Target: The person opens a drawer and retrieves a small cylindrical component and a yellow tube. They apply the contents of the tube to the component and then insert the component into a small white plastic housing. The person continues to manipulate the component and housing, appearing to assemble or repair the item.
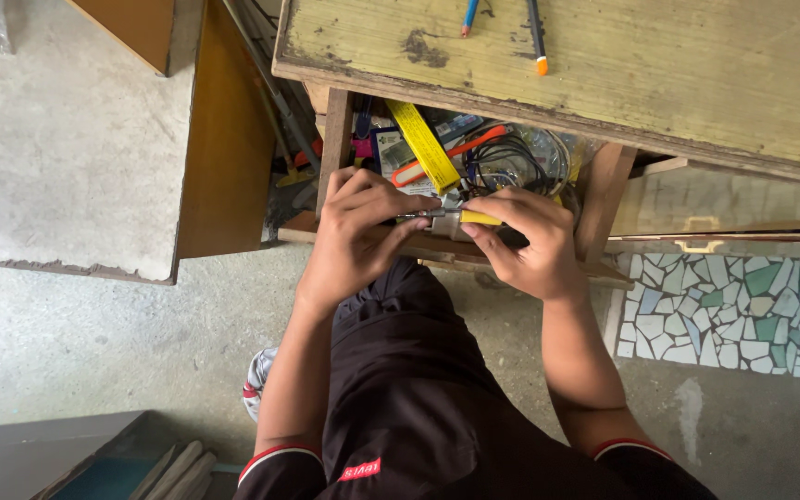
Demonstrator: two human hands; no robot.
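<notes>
Screwdriver: small tool with a yellow handle (480, 218) and a short metal shaft, held level above the open wooden drawer (437, 248), just below the front edge of the worn green-yellow tabletop (659, 65).
Long axis: runs from 9 o'clock to 3 o'clock across the view; metal end toward 9, yellow handle toward 3.
Right hand: (525, 243) fingers and thumb pressed together around the yellow handle, gripping it from the 3 o'clock end.
Left hand: (358, 222) fingertips pinching the metal end from the 9 o'clock side; whether a small part sits between them cannot be told.
Nearer hand: both touch the tool; the two hands meet nearly fingertip to fingertip over its middle.
Drawer contents: a yellow folding ruler (425, 143) lying toward 11 o'clock from the grip, an orange-handled tool (446, 153) beside it, a coil of black wire (511, 162) toward 1 o'clock.
Tabletop: a blue pencil (468, 17) and a dark pen with an orange tip (537, 37) at 12 o'clock, well apart from the hands.
Floor: grey concrete at 9 o'clock, mosaic tile (743, 315) at 4 o'clock.
</notes>
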